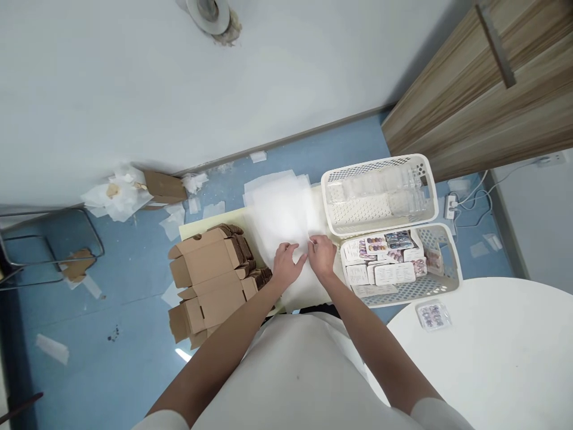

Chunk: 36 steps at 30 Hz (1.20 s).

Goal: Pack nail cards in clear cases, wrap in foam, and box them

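A stack of thin white packing sheets [277, 209] lies in front of me on a pale board. My left hand [287, 264] rests at the near edge of the sheets, thumb and fingers apart. Close beside it, my right hand [322, 255] has its fingers pinched at the right edge of the sheets. Left of my hands are folded brown cardboard boxes [212, 263] in a layered pile. To the right stands a white basket [333, 230] with clear plastic trays [380, 185]. A second basket [454, 269], nearer me, holds packs of small colourful pieces and printed cards [394, 273].
A round white table [501, 346] is at right, with a small clear pack [433, 315] on it. Paper scraps [52, 348] and a brown carton [163, 188] lie on the blue floor. A metal-framed chair [49, 239], a power strip [450, 206] and wooden cabinet [470, 101] stand around.
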Each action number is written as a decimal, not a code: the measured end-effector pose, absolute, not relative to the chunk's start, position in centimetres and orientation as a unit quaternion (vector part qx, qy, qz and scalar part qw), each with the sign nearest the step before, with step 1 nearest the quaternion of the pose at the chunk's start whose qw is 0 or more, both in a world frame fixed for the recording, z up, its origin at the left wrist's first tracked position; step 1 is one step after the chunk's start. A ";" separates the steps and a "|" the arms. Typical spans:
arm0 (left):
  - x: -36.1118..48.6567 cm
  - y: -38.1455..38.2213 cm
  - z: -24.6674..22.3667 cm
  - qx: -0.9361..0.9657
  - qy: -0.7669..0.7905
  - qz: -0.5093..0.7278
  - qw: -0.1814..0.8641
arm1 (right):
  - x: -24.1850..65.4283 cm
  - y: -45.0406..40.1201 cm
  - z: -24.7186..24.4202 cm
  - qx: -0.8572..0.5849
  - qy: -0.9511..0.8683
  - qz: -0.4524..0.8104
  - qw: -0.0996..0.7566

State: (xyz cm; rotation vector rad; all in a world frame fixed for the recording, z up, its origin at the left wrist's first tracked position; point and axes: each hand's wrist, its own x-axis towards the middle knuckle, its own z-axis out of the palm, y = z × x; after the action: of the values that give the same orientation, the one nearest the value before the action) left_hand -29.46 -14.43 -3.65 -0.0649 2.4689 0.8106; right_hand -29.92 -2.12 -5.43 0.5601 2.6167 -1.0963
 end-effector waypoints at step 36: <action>-16.6 -19.3 1.1 0.058 0.814 0.453 0.359 | -5.8 -1.6 7.9 0.277 0.845 -0.445 -0.105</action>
State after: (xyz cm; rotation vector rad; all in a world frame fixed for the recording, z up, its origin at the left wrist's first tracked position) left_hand -16.57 -19.30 1.06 0.1485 2.1002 1.1682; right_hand -5.84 -1.58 7.88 0.9323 2.8476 -1.5007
